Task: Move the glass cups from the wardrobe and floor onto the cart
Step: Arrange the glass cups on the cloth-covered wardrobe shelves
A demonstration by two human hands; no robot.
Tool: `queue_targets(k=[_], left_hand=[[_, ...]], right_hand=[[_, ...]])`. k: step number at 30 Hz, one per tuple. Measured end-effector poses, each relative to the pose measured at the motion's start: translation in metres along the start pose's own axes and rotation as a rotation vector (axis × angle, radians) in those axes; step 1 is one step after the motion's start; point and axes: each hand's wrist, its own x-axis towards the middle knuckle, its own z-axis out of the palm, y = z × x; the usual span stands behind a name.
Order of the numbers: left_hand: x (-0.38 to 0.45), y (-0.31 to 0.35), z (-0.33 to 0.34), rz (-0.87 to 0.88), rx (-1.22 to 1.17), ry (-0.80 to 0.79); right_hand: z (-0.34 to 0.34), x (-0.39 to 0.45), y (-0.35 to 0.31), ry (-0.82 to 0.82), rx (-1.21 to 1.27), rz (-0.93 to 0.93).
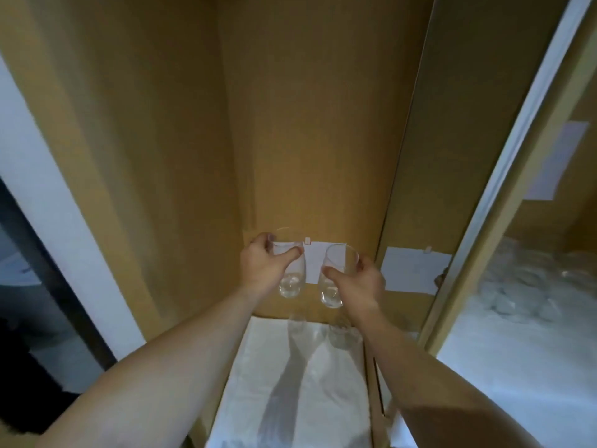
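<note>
Your left hand (266,263) has its grip wrapped around one glass cup (288,270), and your right hand (357,281) around another (334,279). Both are lifted above the white shelf (258,367) inside the wardrobe (161,124), rims tipped away from you. The cart isn't in view, so draw both straight back toward yourself.

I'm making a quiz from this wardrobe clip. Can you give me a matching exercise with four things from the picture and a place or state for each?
Things:
1. left hand
2. right hand
3. paper
4. white sheet

Places or states:
A. fixed to the back wall, behind the glasses
B. spread over the shelf below the arms
C. grips the right glass
D. grips the left glass

Pairs: 1-D, 2-C, 3-A, 4-B
</note>
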Motion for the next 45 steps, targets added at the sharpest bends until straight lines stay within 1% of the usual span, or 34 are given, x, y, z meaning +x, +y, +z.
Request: queue_targets(k=[3,6,10,13,18,21,25,30,33,40,45], left_hand=[[-0.008,0.032,-0.024,0.059,-0.074,0.039],[-0.016,0.059,-0.045,0.111,-0.197,0.035],[-0.028,0.083,-0.072,0.155,-0.330,0.060],[-0.041,0.095,-0.087,0.177,-0.391,0.012],[-0.066,0.107,-0.096,0.185,-0.479,-0.095],[-0.082,0.112,-0.090,0.188,-0.462,-0.136],[-0.106,0.122,-0.077,0.150,-0.507,-0.203],[-0.136,0.139,-0.055,0.161,-0.505,-0.243],[-0.156,0.150,-0.034,0.186,-0.458,-0.235],[-0.215,0.176,0.019,0.194,-0.408,-0.194],[-0.258,0.201,0.057,0.227,-0.370,-0.167]], right_hand=[[-0.015,-0.015,-0.038,0.044,0.021,-0.115],[-0.025,-0.030,-0.069,0.073,0.072,-0.209],[-0.033,-0.055,-0.102,0.171,0.126,-0.318],[-0.037,-0.077,-0.119,0.198,0.188,-0.329],[-0.051,-0.108,-0.134,0.287,0.249,-0.284],[-0.065,-0.122,-0.133,0.320,0.235,-0.249],[-0.089,-0.136,-0.129,0.361,0.176,-0.226],[-0.132,-0.143,-0.117,0.370,0.158,-0.193],[-0.164,-0.145,-0.103,0.388,0.139,-0.189],[-0.256,-0.147,-0.072,0.324,0.093,-0.186],[-0.313,-0.147,-0.051,0.310,0.100,-0.201]])
